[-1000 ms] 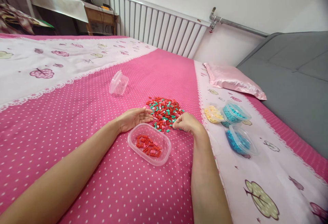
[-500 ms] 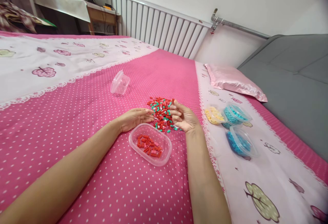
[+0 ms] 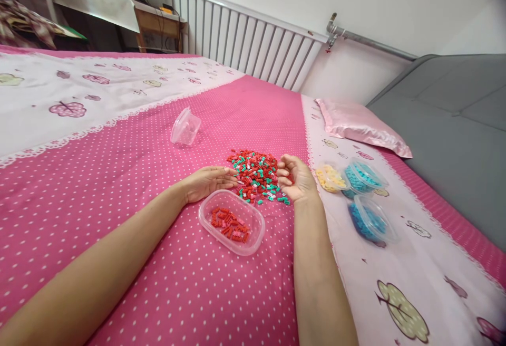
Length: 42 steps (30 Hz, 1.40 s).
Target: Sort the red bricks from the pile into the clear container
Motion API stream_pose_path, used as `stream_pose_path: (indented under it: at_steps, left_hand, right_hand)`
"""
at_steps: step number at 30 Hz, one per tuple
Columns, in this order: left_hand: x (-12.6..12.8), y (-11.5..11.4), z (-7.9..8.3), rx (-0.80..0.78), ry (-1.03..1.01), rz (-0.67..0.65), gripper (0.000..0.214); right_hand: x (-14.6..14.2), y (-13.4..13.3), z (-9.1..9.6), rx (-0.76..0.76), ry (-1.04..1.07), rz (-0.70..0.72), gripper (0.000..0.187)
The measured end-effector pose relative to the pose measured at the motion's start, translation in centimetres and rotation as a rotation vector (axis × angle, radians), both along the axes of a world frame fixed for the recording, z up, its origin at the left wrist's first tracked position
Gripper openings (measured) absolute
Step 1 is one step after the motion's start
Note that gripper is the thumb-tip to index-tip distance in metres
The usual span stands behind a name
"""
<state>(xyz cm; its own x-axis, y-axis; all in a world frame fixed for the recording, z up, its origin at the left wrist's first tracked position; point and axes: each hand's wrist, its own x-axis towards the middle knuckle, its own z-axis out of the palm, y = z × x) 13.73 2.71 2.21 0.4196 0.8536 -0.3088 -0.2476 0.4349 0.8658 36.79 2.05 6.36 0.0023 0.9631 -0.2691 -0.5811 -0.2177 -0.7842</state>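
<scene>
A pile of small toy building bricks point(image 3: 256, 169), mostly red with green, white and pink ones, lies loose on the bed. My left hand point(image 3: 207, 181) rests at the pile's left edge, palm inward, fingers stretched out and holding nothing. On the pile's right side is my right hand point(image 3: 295, 180), its fingers curled in; a bit of red shows between fingers and palm, seemingly a red brick. Between my forearms, close to the left fingertips, sits a clear plastic box point(image 3: 253, 246) with red and a few pink bricks point(image 3: 230, 224) inside.
An overturned-looking clear tub point(image 3: 185, 127) lies beyond my left hand. To the right stand a tub of yellow pieces point(image 3: 331, 178) and two of blue pieces point(image 3: 361, 177), point(image 3: 367, 219). A pink pillow point(image 3: 361, 127) lies by the grey headboard point(image 3: 446, 119).
My right hand has moved right, off the pile's right part, uncovering more bricks; its fingers have curled further inward. My left hand and the boxes have stayed in place.
</scene>
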Motion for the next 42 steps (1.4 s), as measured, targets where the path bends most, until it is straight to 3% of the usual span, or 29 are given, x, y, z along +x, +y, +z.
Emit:
stream_pose_path:
  at_steps: [3, 6, 8, 10, 18, 24, 29, 32, 36, 39, 42]
  left_hand:
    - [0.0, 0.1, -0.1, 0.008, 0.003, -0.005, 0.019]
    - [-0.1, 0.1, -0.2, 0.022, -0.005, -0.020, 0.020]
    - [-0.1, 0.1, -0.3, 0.026, -0.011, -0.024, 0.020]
    - [0.0, 0.1, -0.2, 0.025, -0.010, -0.022, 0.020]
    - [-0.1, 0.0, -0.3, 0.048, -0.024, -0.037, 0.020]
    - [-0.1, 0.1, -0.3, 0.037, -0.034, -0.029, 0.020]
    - [-0.2, 0.1, -0.4, 0.043, -0.018, -0.036, 0.019]
    - [-0.3, 0.2, -0.6, 0.040, -0.034, -0.044, 0.019]
    - [-0.3, 0.3, -0.7, 0.032, -0.041, -0.035, 0.018]
    - [-0.2, 0.2, -0.5, 0.025, -0.026, -0.024, 0.019]
    - [-0.2, 0.1, -0.3, 0.028, -0.016, -0.018, 0.019]
  right_hand:
    - [0.0, 0.1, -0.9, 0.046, -0.391, 0.034, 0.021]
    - [0.2, 0.3, -2.3, 0.100, -0.942, 0.071, 0.017]
    - [0.2, 0.4, -3.1, 0.074, -1.301, 0.150, 0.011]
    - [0.1, 0.5, -3.4, 0.002, -1.528, 0.229, 0.009]
    - [-0.7, -0.2, -2.2, -0.095, -1.692, 0.235, 0.013]
    - [-0.6, -0.1, -2.7, -0.073, -1.719, 0.192, 0.007]
    - [0.2, 0.2, -3.1, 0.017, -1.612, 0.203, 0.007]
    - [0.2, 0.2, -2.7, 0.104, -1.387, 0.111, 0.012]
    - [-0.3, 0.0, -1.4, 0.145, -0.676, 0.060, 0.022]
    - [-0.3, 0.0, -0.3, 0.071, -0.149, 0.090, 0.025]
    - [0.0, 0.2, 0.2, -0.025, 0.211, 0.087, 0.019]
